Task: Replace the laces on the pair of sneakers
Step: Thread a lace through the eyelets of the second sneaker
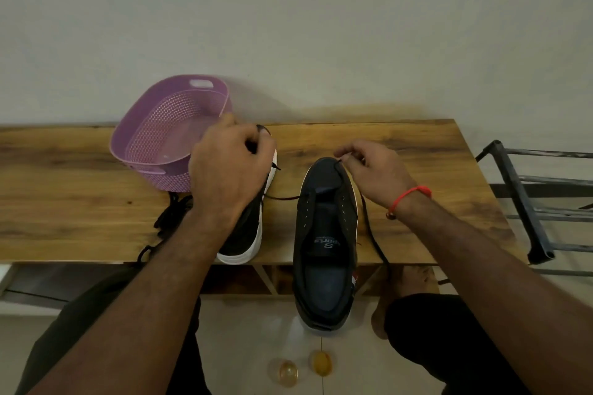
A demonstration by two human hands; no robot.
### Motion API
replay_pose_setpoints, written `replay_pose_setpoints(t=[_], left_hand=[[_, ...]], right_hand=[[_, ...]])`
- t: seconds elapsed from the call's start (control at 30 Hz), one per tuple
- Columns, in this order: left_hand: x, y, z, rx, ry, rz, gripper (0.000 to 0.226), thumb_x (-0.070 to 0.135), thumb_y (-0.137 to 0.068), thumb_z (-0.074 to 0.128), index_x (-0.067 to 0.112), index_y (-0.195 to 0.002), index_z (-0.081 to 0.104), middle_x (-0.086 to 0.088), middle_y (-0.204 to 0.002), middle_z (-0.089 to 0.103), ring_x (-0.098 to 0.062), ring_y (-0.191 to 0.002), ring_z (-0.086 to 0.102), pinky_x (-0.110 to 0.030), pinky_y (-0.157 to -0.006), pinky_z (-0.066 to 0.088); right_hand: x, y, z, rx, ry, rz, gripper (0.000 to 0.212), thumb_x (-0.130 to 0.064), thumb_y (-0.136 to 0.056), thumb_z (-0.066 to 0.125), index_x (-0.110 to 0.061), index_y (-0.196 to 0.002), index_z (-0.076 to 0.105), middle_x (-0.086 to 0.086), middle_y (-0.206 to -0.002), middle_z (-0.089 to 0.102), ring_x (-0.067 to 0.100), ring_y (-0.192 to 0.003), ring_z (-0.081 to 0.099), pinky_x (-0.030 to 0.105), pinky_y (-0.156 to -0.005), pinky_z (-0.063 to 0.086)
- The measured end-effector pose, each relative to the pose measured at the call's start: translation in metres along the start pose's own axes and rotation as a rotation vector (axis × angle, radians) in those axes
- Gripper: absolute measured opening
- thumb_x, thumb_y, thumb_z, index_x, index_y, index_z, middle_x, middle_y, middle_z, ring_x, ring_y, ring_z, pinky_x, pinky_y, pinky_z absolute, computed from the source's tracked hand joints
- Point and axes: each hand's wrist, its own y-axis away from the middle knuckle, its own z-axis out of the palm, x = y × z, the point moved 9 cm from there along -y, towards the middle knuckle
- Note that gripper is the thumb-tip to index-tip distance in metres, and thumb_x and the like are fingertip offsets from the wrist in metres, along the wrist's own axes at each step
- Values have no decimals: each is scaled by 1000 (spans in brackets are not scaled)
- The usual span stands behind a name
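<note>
- Wooden table (417, 151): runs across the view against a pale wall and carries the basket, both sneakers and the laces.
- Metal rack (519, 196): dark frame standing just beside the table's right end.
- Purple basket (154, 135): perforated, tilted, at the table's back left, touching the left sneaker.
- Right sneaker (324, 250): dark, opening upward, toe toward the wall, heel overhanging the table's front edge; most eyelets bare.
- Left sneaker (247, 234): dark with a white sole, lying beside the right one, largely hidden under the left forearm.
- Left hand (229, 167): fingers curled over the left sneaker's toe; what they grasp cannot be told.
- Right hand (372, 170): pinching a dark lace (373, 234) at the right sneaker's toe; the lace trails down past the table's front edge.
- Loose black laces (170, 215): bunched on the table left of the left sneaker.
- Red wristband (407, 199): on the right wrist.
</note>
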Motion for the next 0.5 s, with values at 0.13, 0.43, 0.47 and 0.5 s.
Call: replay_pose_setpoints(t=[0.13, 0.43, 0.47, 0.5], left_hand=[[-11, 21, 49, -409, -367, -54, 52, 48, -82, 67, 29, -127, 50, -5, -141, 37, -31, -123, 37, -48, -100, 34], [18, 21, 73, -469, 477, -144, 20, 23, -100, 62, 32, -115, 71, 16, -94, 74, 0, -93, 66, -41, -95, 54], [7, 14, 67, -385, 515, -215, 17, 20, -100, 61, 28, -110, 73, 14, -86, 74, 2, -81, 66, -35, -86, 58], [-5, 9, 60, -300, 556, -296, 17, 17, -101, 59, 25, -108, 73, 13, -83, 74, 3, -71, 65, -28, -76, 59]], right_hand=[[3, 0, -4, -15, -217, 18, 19, -16, -102, 51, -27, -98, 66, -8, -79, 64, 5, -69, 58, 21, -62, 50], [-21, 2, 4, -314, -377, -126, 8, -18, -98, 61, -20, -106, 58, -5, -67, 63, -1, -50, 51, 13, -46, 38], [-14, 1, 0, -302, -304, -90, 10, -22, -97, 63, -22, -106, 59, -7, -66, 63, -3, -51, 53, 10, -47, 39], [-8, 0, -4, -296, -229, -58, 11, -26, -96, 64, -22, -105, 61, -9, -64, 62, -5, -53, 54, 10, -48, 40]])
